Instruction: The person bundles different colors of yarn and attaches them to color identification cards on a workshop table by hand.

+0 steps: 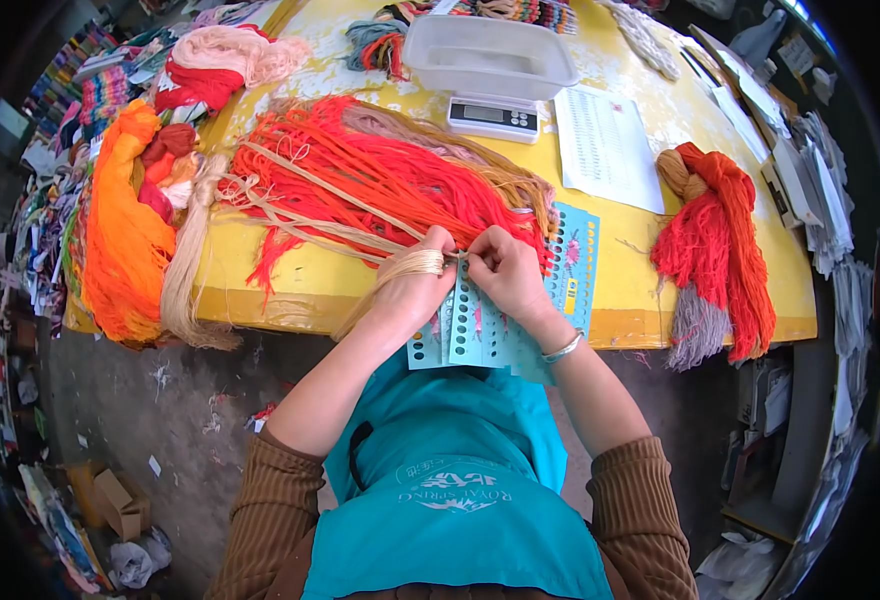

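A hank of beige thread (pixel 412 262) is looped over the back of my left hand (pixel 412 285), and its fingers are closed on it. My right hand (pixel 508 272) is pinched shut right beside the left fingertips, on what looks like an end of the same thread at the top of a punched card. The turquoise punched card (pixel 480 335), with rows of round holes and a pink flower print, hangs below both hands over the table edge. Another turquoise card (pixel 585 235) lies partly under my right hand. Red thread strands (pixel 350 170) spread out just beyond my hands.
On the yellow table (pixel 620 290) stands a digital scale (pixel 493 118) carrying a clear plastic tub (pixel 490 60). A printed sheet (pixel 610 150) lies right of it. Orange hanks (pixel 125 230) hang at the left edge, a red-and-grey bundle (pixel 705 240) at the right.
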Tool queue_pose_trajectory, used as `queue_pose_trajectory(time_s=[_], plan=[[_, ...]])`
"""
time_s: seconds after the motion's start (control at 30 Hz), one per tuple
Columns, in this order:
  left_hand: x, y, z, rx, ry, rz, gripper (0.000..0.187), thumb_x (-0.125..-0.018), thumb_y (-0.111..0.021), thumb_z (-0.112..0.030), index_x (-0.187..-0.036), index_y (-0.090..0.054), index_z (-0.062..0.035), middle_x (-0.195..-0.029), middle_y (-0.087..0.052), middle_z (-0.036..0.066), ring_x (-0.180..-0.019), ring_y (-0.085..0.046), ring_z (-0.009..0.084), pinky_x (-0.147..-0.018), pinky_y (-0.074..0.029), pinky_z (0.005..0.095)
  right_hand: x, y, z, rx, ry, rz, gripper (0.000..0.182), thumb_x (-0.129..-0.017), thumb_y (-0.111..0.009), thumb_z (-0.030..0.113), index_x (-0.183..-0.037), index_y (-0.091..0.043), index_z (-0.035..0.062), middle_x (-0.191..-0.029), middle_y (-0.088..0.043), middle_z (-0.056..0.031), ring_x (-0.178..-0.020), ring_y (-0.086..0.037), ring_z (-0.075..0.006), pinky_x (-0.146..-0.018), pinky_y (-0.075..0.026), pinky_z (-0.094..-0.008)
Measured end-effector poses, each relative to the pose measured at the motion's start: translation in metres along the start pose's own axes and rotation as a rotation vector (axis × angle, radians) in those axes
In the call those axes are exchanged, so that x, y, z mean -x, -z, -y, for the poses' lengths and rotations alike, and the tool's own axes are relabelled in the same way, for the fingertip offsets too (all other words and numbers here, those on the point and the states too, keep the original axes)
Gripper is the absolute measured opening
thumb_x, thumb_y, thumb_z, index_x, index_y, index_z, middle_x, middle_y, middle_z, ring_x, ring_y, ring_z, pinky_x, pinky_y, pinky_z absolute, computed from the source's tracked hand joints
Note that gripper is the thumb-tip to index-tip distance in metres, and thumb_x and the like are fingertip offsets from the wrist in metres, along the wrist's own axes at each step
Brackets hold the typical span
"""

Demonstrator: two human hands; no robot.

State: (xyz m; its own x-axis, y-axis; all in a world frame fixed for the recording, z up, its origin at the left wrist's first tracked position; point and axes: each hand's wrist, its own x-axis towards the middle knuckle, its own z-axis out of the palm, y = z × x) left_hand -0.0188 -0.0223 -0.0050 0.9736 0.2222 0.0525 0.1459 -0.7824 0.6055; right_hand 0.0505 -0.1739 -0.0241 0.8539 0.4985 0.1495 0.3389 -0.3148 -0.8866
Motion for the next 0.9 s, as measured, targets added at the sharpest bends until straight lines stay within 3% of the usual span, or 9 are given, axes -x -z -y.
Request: queue_pose_trajectory(time_s=[0.3, 0.43, 0.57, 0.67, 0.77, 0.9], plan=[[-0.006, 0.003, 0.007, 0.045, -0.07, 0.082, 0.017, -0.09, -0.059, -0.022, -0.096, -0.061, -0.0068, -0.087, -0.065, 0.017, -0.083, -0.062, 0.0368, -0.074, -0.047, 0.0469, 0.0, 0.0, -0.002, -0.062, -0.03, 0.016, 0.008, -0.08, -0.065, 0.005, -0.085, -0.06, 0.0017, -0.068, -0.061, -0.007, -0.057, -0.054, -0.0119, -0.056, -0.048, -0.0284], [-0.008, 0.015, 0.02, -0.037, -0.169, 0.188, 0.02, -0.093, -0.053, -0.024, -0.095, -0.061, -0.0059, -0.092, -0.064, 0.016, -0.089, -0.061, 0.0358, -0.077, -0.047, 0.0464, -0.001, -0.002, -0.004, -0.016, 0.005, 0.051, 0.01, -0.079, -0.066, 0.005, -0.086, -0.061, 0.0025, -0.074, -0.063, -0.0085, -0.061, -0.059, -0.0165, -0.059, -0.05, -0.0302], [-0.01, 0.031, 0.031, -0.186, -0.324, 0.14, 0.02, -0.094, -0.052, -0.023, -0.093, -0.061, -0.0054, -0.095, -0.062, 0.013, -0.091, -0.061, 0.0329, -0.077, -0.049, 0.0452, -0.003, -0.007, -0.009, 0.179, 0.211, 0.046, 0.017, -0.076, -0.07, 0.01, -0.091, -0.063, 0.0053, -0.083, -0.063, -0.009, -0.072, -0.065, -0.0248, -0.064, -0.053, -0.0351], [-0.011, 0.044, 0.036, -0.279, -0.358, 0.162, 0.016, -0.092, -0.054, -0.021, -0.09, -0.059, -0.006, -0.09, -0.061, 0.012, -0.088, -0.061, 0.0322, -0.073, -0.049, 0.046, 0.0, -0.004, 0.008, 0.26, 0.193, 0.077, 0.024, -0.075, -0.072, 0.016, -0.094, -0.063, 0.0073, -0.087, -0.062, -0.0086, -0.077, -0.066, -0.0263, -0.067, -0.054, -0.0372], [-0.022, 0.052, 0.046, -0.357, -0.416, 0.131, 0.012, -0.089, -0.056, -0.019, -0.087, -0.058, -0.007, -0.086, -0.06, 0.01, -0.085, -0.062, 0.0316, -0.069, -0.049, 0.0468, 0.001, -0.005, 0.008, 0.314, 0.241, 0.079, 0.03, -0.074, -0.075, 0.021, -0.098, -0.063, 0.0087, -0.09, -0.062, -0.0083, -0.079, -0.066, -0.0252, -0.067, -0.054, -0.0374], [-0.044, 0.062, 0.054, -0.481, -0.329, -0.01, 0.01, -0.087, -0.057, -0.018, -0.091, -0.06, -0.0094, -0.087, -0.06, 0.011, -0.084, -0.063, 0.0329, -0.068, -0.049, 0.0469, 0.001, -0.006, 0.014, 0.346, 0.199, 0.1, 0.035, -0.074, -0.077, 0.021, -0.103, -0.063, 0.0086, -0.091, -0.061, -0.0074, -0.081, -0.065, -0.0233, -0.068, -0.053, -0.0354]])
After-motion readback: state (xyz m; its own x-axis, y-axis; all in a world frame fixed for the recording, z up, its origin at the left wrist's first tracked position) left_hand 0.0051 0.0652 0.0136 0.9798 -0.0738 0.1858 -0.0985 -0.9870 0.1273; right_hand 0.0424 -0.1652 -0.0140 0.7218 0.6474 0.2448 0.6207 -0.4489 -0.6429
